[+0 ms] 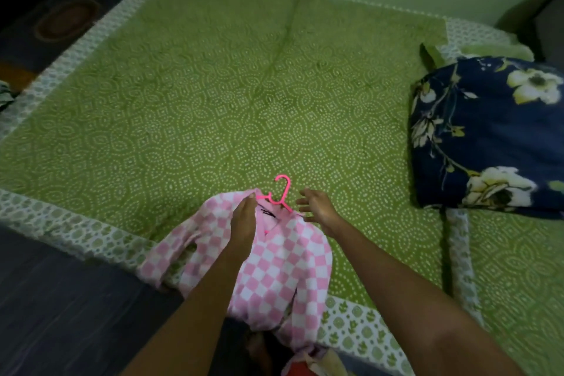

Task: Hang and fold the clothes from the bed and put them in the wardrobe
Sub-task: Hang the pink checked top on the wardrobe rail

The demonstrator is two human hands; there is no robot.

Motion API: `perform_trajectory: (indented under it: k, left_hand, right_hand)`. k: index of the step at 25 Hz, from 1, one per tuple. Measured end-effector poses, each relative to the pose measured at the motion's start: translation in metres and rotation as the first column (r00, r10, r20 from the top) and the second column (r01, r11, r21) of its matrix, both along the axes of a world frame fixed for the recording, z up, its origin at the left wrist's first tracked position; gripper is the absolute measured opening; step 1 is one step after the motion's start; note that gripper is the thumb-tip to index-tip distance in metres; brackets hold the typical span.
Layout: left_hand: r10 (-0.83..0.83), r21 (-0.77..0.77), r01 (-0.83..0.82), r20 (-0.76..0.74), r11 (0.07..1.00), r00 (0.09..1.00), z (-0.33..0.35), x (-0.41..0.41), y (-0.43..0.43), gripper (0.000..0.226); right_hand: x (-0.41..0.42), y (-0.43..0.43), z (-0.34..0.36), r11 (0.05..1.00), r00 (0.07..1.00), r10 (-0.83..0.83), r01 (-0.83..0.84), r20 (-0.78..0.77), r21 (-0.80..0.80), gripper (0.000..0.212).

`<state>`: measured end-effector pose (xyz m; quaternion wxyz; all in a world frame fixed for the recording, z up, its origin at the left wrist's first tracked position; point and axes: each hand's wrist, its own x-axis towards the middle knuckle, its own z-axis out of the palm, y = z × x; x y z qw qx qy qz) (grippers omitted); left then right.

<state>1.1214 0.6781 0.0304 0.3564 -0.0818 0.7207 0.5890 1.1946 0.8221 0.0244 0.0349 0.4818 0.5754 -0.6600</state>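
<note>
Stage: hanging, judged near done | checked top (pixel 274 268) lies at near edge of bed (pixel 213 85), hanger (pixel 282 192) through its neck | your left grip (pixel 244 217) lies on its shoulder, hold cannot be told | your right grip (pixel 314 207) wide, beside hanger, apart | left: carry to wardrobe, not in view

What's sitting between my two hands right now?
The pink hanger, poking from the neck of the checked top, lies between the left hand and the right hand, in the head view.

A pink-and-white checked top (pixel 274 268) lies on the bed (pixel 213 85), near edge; pink hanger (pixel 282 195) in its neck.
</note>
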Motion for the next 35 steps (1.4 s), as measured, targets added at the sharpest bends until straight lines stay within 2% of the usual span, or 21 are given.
perform_trajectory:
  k: [2, 4, 7, 9, 12, 15, 19, 24, 28, 32, 35]
  left_hand:
    - [-0.002, -0.016, 0.003, 0.068, 1.000, 0.998, -0.025, -0.007, 0.007, 0.028]
    - [0.010, -0.070, -0.001, 0.128, 0.998, 0.992, -0.056, -0.010, 0.014, 0.027]
    - [-0.013, -0.134, 0.036, 0.172, 0.990, 0.985, -0.104, -0.013, 0.028, 0.026]
    - [0.003, -0.176, 0.035, 0.214, 0.984, 0.977, -0.133, -0.010, 0.039, 0.020]
    - [0.024, -0.202, 0.032, 0.267, 0.979, 0.963, -0.169, 0.002, 0.050, 0.018]
    - [0.005, -0.228, 0.060, 0.272, 0.972, 0.962, -0.188, 0.011, 0.057, 0.021]
    - [0.014, -0.232, 0.045, 0.246, 0.972, 0.969, -0.196, 0.008, 0.067, 0.020]
    - [0.084, -0.143, -0.055, 0.210, 0.988, 0.974, -0.196, 0.001, 0.081, 0.028]
    - [0.101, -0.119, -0.089, 0.096, 0.989, 0.990, -0.195, 0.009, 0.076, 0.013]
    - [0.179, -0.054, -0.177, 0.039, 0.983, 0.983, -0.169, 0.023, 0.067, 0.013]
    - [0.324, -0.072, -0.322, 0.020, 0.944, 0.946, -0.143, 0.032, 0.049, 0.021]
  right_hand:
    - [-0.006, 0.007, -0.032, 0.999, 0.998, 0.007, -0.010, 0.057, 0.052, 0.022]
    - [-0.007, 0.011, -0.066, 0.993, 0.992, 0.046, -0.058, 0.120, 0.104, 0.028]
    - [-0.005, 0.017, -0.104, 0.960, 0.965, 0.168, -0.206, 0.200, 0.190, 0.024]
    - [0.000, 0.024, -0.134, 0.900, 0.924, 0.283, -0.348, 0.255, 0.261, 0.026]
    - [0.008, 0.030, -0.182, 0.761, 0.814, 0.422, -0.558, 0.400, 0.332, 0.043]
    - [0.010, 0.032, -0.211, 0.668, 0.760, 0.466, -0.638, 0.453, 0.384, 0.034]
    - [0.006, 0.036, -0.222, 0.658, 0.777, 0.461, -0.623, 0.428, 0.422, 0.028]
    - [0.004, 0.036, -0.230, 0.607, 0.765, 0.533, -0.644, 0.362, 0.466, 0.036]
    - [0.013, 0.016, -0.219, 0.588, 0.833, 0.480, -0.539, 0.276, 0.603, 0.028]
    - [0.029, -0.013, -0.183, 0.454, 0.817, 0.557, -0.449, 0.148, 0.769, 0.023]
    - [0.030, -0.031, -0.146, 0.413, 0.772, 0.629, -0.434, 0.094, 0.801, 0.020]
